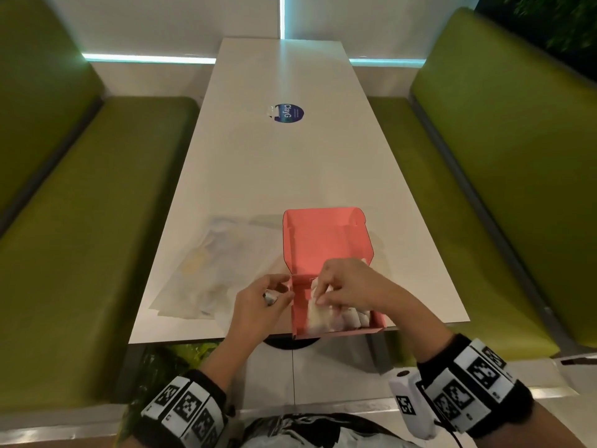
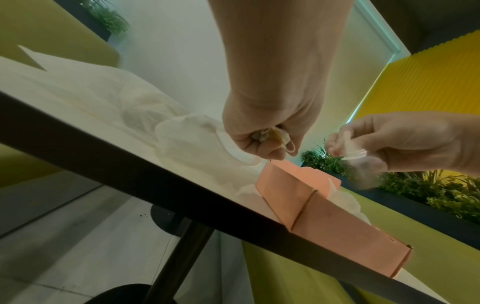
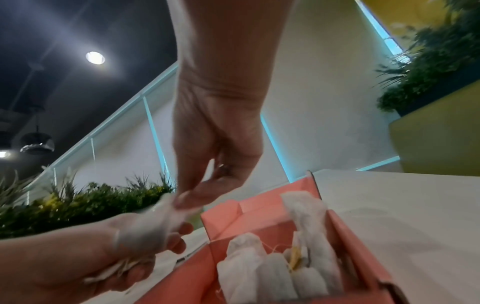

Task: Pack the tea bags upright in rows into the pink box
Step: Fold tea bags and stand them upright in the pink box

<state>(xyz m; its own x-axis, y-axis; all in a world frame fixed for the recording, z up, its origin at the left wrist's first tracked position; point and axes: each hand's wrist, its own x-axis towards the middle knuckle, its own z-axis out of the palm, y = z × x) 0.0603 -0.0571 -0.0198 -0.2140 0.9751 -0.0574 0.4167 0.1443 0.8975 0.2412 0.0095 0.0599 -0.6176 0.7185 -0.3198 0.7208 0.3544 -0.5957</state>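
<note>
Between green benches [image 1: 97, 221], white table [image 1: 290, 156]

black wristbands [image 1: 475, 386] with black-and-white square markers, small white device [image 1: 412, 405] by right wrist

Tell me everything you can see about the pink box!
The pink box looks like thin folded cardboard, pink inside and out. Its hinged lid stands open at the far side. It sits at the near edge of the white table, one corner slightly over the edge. White tea bags stand inside, mostly on its right side. The right hand hovers above it.
</note>
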